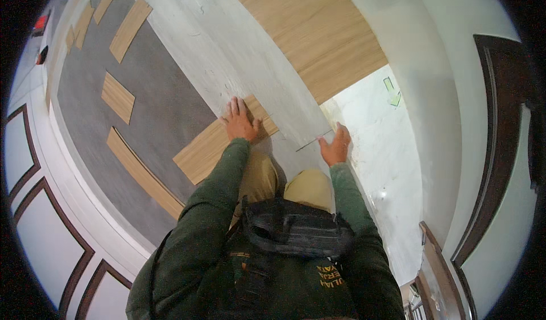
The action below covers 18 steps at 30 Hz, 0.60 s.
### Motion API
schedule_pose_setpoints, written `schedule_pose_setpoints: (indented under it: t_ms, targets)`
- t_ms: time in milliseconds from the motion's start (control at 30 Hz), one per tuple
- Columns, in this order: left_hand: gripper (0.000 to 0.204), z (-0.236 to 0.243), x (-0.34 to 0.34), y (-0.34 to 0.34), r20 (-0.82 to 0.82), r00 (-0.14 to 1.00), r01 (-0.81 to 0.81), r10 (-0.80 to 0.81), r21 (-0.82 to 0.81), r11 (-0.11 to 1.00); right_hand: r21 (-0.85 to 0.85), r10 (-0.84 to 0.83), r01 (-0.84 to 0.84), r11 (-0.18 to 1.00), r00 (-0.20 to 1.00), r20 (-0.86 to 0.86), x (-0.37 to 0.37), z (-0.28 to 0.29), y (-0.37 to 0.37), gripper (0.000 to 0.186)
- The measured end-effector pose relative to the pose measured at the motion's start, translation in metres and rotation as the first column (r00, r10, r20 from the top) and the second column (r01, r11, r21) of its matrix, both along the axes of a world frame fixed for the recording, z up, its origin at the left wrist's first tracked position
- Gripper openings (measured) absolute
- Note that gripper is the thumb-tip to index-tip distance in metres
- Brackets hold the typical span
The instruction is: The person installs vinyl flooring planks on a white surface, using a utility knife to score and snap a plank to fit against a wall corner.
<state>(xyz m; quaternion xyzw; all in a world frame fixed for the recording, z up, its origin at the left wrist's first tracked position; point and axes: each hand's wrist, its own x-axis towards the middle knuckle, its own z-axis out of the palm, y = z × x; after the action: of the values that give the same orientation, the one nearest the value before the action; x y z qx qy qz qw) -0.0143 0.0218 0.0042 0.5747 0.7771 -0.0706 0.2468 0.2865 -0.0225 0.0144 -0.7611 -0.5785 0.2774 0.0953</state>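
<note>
Lying open, the left grip point(241, 124) risked letting the plank point(206, 150) slide. The right grip point(335, 144) pinched a thin stick point(307, 145).

wood-grain plank point(203, 153) | tan, flat, lying aslant | thin dark rod point(307, 145) | slanted, right of plank

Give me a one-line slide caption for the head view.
Left hand rests on a wood-grain plank overlapping a pale strip; right hand holds a thin dark stick.
</note>
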Motion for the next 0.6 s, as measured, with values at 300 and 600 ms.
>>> schedule_pose_setpoints:
  t_ms: [300, 600]
  targets:
    - [0.105, 0.021, 0.004, 0.008, -0.048, 0.998, 0.045, -0.048, -0.049, 0.998, -0.217, -0.081, 0.129, 0.967, 0.972, 0.220, -0.056, 0.016, 0.037, 0.073]
    - [0.085, 0.026, -0.015, 0.046, 0.105, 0.994, 0.023, -0.013, -0.101, 0.995, -0.086, -0.217, 0.209, 0.974, 0.972, -0.093, -0.030, -0.016, 0.029, 0.040]
